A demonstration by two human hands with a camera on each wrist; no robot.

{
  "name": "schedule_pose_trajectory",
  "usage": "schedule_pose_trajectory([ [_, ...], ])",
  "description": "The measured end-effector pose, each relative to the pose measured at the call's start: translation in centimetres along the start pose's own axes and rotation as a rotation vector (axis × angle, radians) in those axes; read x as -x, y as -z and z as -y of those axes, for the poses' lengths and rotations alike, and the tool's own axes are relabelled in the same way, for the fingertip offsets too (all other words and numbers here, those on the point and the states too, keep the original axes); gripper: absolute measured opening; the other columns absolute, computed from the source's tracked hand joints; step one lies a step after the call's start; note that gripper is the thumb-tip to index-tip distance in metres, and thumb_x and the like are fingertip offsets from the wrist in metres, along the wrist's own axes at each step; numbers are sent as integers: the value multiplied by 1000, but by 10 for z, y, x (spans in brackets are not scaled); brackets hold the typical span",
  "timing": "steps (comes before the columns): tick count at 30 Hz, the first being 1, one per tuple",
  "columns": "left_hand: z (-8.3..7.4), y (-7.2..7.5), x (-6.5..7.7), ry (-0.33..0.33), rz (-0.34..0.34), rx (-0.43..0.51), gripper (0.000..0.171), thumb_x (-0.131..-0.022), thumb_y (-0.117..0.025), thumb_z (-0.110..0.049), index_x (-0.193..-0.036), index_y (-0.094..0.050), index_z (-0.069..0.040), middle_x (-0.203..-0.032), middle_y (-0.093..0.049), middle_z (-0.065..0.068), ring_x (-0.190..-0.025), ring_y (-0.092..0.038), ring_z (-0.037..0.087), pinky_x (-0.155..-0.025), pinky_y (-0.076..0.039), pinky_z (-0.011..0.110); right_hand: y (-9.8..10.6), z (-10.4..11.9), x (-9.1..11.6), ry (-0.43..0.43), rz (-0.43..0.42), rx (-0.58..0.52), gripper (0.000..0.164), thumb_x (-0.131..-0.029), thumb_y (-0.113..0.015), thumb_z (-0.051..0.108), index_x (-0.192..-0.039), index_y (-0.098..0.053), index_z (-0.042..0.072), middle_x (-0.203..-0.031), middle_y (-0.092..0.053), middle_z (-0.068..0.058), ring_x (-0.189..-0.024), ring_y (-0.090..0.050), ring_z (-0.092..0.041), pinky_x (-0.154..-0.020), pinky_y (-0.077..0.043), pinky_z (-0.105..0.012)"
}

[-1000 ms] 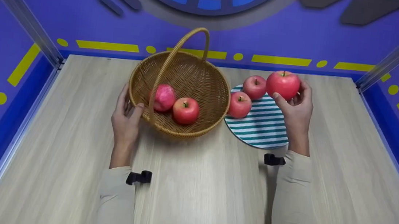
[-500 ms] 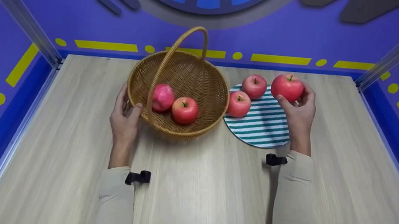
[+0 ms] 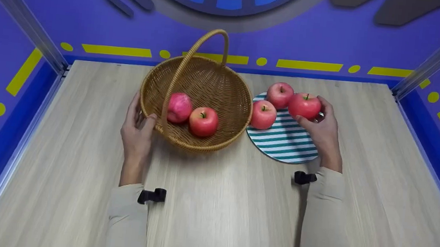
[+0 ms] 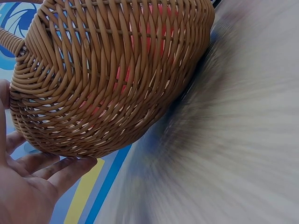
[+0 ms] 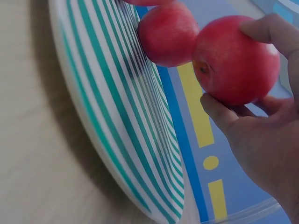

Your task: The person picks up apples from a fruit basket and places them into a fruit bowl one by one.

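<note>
A wicker basket (image 3: 230, 100) with a tall arched handle stands left of centre, and two red apples lie inside it, one glossy (image 3: 204, 122), one streaked pink (image 3: 180, 107). My left hand (image 3: 138, 136) grips the basket's left rim, thumb over the edge and fingers against the woven outside (image 4: 107, 84). My right hand (image 3: 324, 129) holds a red apple (image 3: 304, 105) between thumb and fingers above a round plate (image 3: 282, 145) with green and white stripes. In the right wrist view this apple (image 5: 238, 60) is raised off the plate. Two more apples (image 3: 264, 115) rest at the plate's left and back.
The pale wooden table (image 3: 211, 211) is bounded by a purple-blue back wall (image 3: 293, 37) with yellow marks and by side walls. The basket's right rim is close against the plate's left edge.
The right hand first shifts slightly right with its apple, then moves left and lower over the plate, nearer the two apples there. The left hand and basket stay practically still.
</note>
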State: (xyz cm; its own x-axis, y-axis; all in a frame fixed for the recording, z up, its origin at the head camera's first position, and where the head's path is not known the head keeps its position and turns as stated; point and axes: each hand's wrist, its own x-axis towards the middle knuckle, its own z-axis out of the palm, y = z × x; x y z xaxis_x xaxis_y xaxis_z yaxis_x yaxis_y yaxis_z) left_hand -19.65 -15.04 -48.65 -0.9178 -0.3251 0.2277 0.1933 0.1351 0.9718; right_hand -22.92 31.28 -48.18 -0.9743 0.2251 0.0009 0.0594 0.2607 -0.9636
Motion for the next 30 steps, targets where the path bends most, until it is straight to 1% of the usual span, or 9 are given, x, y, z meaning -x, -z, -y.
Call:
schedule_pose_trajectory([
  [5, 0, 0, 0, 7, 1, 15, 68, -98, -64, -10, -162, -48, -23, -159, -51, 5, -144, -50, 21, -118, -42, 37, 1, -3, 1, -12, 60, 26, 95, -90, -84, 10, -166, -27, 12, -164, -36, -12, -147, -39, -33, -115, -47, -41],
  [10, 0, 0, 0, 8, 4, 23, 68, -98, -64, -9, -163, -47, -22, -159, -51, 7, -144, -50, 23, -118, -43, 38, 2, -6, 0, -26, 148, 26, 96, -90, -84, 8, -166, -26, 10, -165, -36, -13, -149, -37, -33, -116, -46, -43],
  [14, 1, 1, -1, 1, 1, 19, 68, -98, -64, -9, -162, -47, -21, -158, -52, 7, -144, -51, 24, -118, -43, 38, 1, -7, 0, -49, 197, 58, 97, -90, -85, 7, -166, -26, 10, -167, -36, -13, -150, -38, -33, -116, -45, -44],
  [17, 1, 0, -1, -4, -1, 15, 68, -97, -64, -10, -162, -48, -21, -158, -53, 7, -143, -51, 24, -118, -42, 38, 1, -8, 0, -57, 217, 73, 96, -89, -84, 6, -166, -27, 11, -167, -37, -12, -150, -38, -33, -116, -45, -44],
  [25, 1, 0, -1, -1, 1, 9, 68, -98, -64, -11, -163, -47, -22, -160, -50, 7, -145, -50, 23, -119, -42, 38, -2, -12, -2, -79, 243, 71, 94, -89, -82, 0, -166, -28, 12, -166, -37, -12, -148, -41, -32, -115, -47, -43],
  [30, 1, 1, 0, -4, 7, -6, 68, -98, -64, -13, -163, -46, -22, -160, -50, 6, -145, -50, 24, -119, -41, 39, -2, -15, -2, -69, 256, 65, 95, -88, -83, 0, -164, -27, 11, -165, -38, -11, -149, -39, -32, -114, -47, -43],
])
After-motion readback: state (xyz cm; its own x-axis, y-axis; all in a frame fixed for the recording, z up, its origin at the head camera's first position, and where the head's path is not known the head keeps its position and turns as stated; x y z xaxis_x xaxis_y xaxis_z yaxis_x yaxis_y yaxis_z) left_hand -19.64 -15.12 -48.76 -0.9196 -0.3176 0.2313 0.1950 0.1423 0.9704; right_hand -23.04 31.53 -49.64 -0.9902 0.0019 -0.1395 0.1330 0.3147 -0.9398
